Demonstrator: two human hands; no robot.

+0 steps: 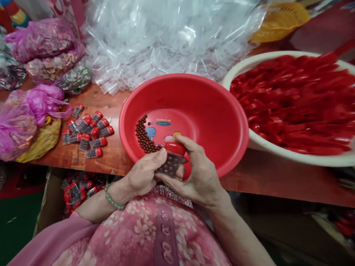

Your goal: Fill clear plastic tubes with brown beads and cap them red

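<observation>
Both hands hold one small clear plastic jar (169,165) with a red cap (175,148), just over the near rim of a red basin (240,122). Dark brown balls show through its wall. My left hand (144,171) grips its left side, thumb against the jar just below the cap. My right hand (201,171) wraps the other side, with its index finger at the top of the cap and other fingers around the bottom. Loose brown balls (142,135) lie along the left of the basin's floor, which bears printed cartoon figures.
Filled red-capped jars (90,127) lie on the wooden table (111,162) at left, beside pink bags (52,40). More jars (76,192) fill a box below. Clear plastic containers (166,55) heap behind. A white tub (291,159) of red pieces stands right, near a yellow basket (283,20).
</observation>
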